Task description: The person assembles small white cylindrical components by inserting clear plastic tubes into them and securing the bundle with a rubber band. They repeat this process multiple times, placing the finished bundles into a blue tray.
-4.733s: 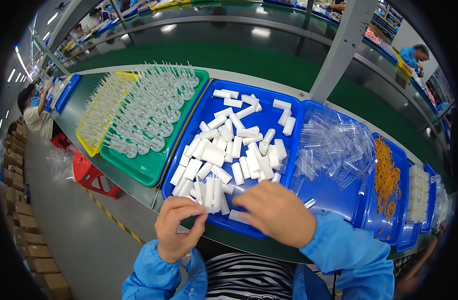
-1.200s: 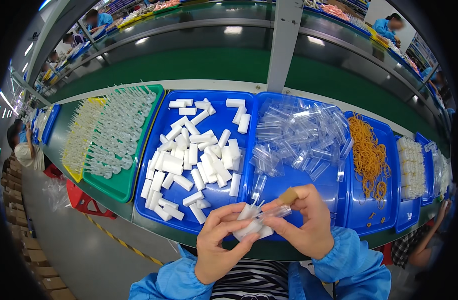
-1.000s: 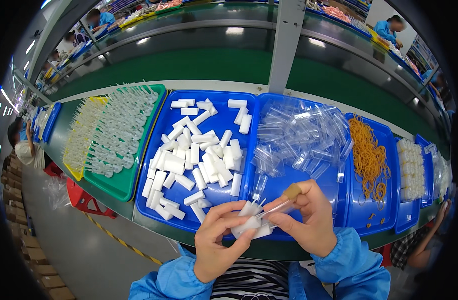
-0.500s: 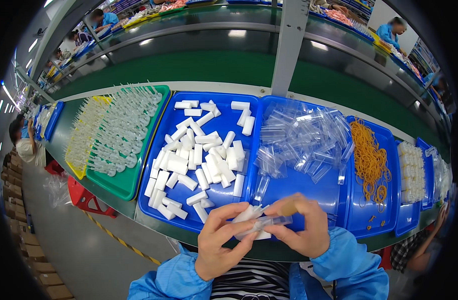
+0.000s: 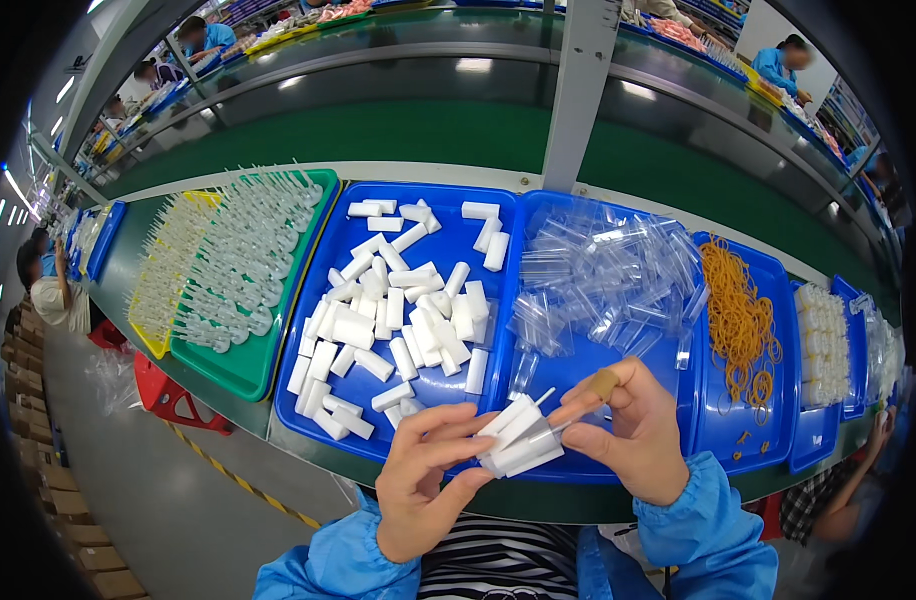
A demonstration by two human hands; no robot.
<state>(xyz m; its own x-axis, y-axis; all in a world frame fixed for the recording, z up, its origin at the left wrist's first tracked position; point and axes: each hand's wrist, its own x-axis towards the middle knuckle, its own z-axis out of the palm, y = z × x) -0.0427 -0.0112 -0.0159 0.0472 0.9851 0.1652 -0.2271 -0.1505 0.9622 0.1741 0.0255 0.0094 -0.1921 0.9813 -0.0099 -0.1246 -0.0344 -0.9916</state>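
Several small white plastic blocks (image 5: 519, 441) are sitting bunched between both hands, just above the near edge of the bench. I'm counting three or four, but they are overlapping and the exact number is hard to make out. The left hand (image 5: 425, 488) is clamping them from below and from the left, thumb and fingers closed on the bundle. The right hand (image 5: 633, 430) is pinching at the bundle's right end, with a tan band wrapped round one finger. A thin white stem is poking up from the bundle, and what the right fingertips are gripping is too small to tell.

Moving outward, the blue plastic tray (image 5: 318, 410) behind the hands is holding loose white blocks of the same kind, some forty by rough count, since many are lying across each other. Just beside it on the right, a second blue tray (image 5: 553, 378) is carrying a heap of clear plastic tubes (image 5: 606, 272), too transparent and tangled to count. Further right, a pile of orange rubber bands (image 5: 740, 320) is lying in a third blue tray. On the left, a green tray (image 5: 240, 370) and a yellow tray (image 5: 150, 338) are filled with pale plastic pieces with thin stems, blurring together. Both blue sleeves are getting cut off at the lower edge.
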